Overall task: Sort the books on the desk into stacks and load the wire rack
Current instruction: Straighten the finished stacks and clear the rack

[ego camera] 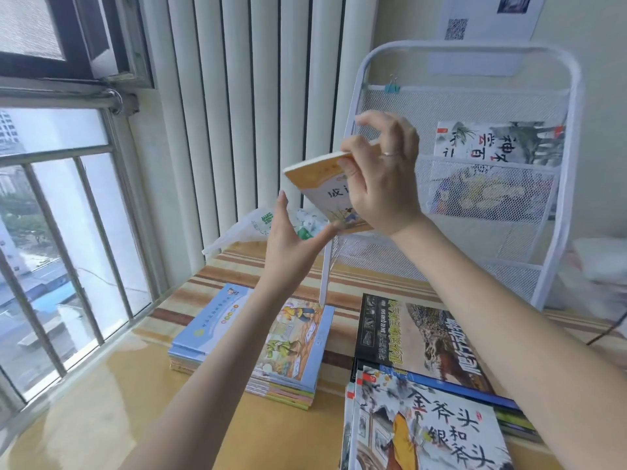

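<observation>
My right hand [383, 178] grips a thin orange-and-white book [322, 189] by its top edge, holding it tilted in the air in front of the white wire rack [563, 106]. My left hand [291, 237] is open below it, fingertips touching the book's lower corner. The rack's right pockets hold an ink-painting book [498, 142] and another behind the mesh [485, 195]. On the desk lie a stack of blue picture books [258, 344], a dark wildlife book [420, 337] and a stack topped by an ink-painting cover [431, 432].
A barred window [57, 232] runs along the left. White vertical blinds [244, 106] hang behind the desk. A plastic bag [258, 225] lies at the desk's back edge. The desk [112, 401] has a striped cloth. White items sit at far right.
</observation>
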Tool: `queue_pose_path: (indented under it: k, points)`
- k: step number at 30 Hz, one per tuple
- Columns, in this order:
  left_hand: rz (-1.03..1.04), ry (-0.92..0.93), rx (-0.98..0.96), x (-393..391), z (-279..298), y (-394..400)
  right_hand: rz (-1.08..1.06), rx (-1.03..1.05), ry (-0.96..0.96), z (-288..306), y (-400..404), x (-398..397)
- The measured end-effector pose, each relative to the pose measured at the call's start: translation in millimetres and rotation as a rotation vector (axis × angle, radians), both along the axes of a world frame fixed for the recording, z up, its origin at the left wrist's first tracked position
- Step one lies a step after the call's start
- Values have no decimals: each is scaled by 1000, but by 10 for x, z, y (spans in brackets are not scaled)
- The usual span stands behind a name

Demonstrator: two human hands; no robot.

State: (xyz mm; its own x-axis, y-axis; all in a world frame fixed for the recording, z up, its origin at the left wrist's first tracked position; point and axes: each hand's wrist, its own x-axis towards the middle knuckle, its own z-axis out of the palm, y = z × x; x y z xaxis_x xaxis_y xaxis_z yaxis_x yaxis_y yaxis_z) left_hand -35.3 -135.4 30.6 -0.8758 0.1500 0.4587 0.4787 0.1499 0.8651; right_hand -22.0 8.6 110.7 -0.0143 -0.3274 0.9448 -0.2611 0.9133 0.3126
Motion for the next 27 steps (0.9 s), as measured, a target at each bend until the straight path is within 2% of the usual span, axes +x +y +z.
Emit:
queue_pose_path:
  k: [5,7,9,10,11,13,14,16,19,21,23,27]
  points:
    - [-89,66,332,-2,205,-97,126,103,32,52,-254,85]
    - [-49,51,491,88,248,-134,156,50,37,96,-310,82]
    - [30,-12,669,193,217,-177,83,-113,-29,92,-320,64]
    - [106,-73,768,227,170,-214,32,-217,-152,71,-320,74]
    - [180,-151,865,245,108,-265,-3,-308,-365,31,-306,70]
    - [281,-325,965,253,-58,-403,-4,-414,-917,-128,-301,56]
    - [302,-395,964,267,-146,-464,63,-454,-1161,-255,-334,47]
    - [346,-507,917,291,-338,-556,198,-539,-1364,-561,-426,-3]
    - [470,-567,724,365,-566,-631,248,-607,-1438,-964,-526,-95]
    - [514,-470,597,433,-684,-689,224,-602,-1486,-1119,-541,-128]
    - [593,-378,550,495,-791,-754,199,-593,-1509,-1235,-552,-156]
    - [731,-260,349,542,-922,-878,176,-625,-1485,-1416,-635,-198]
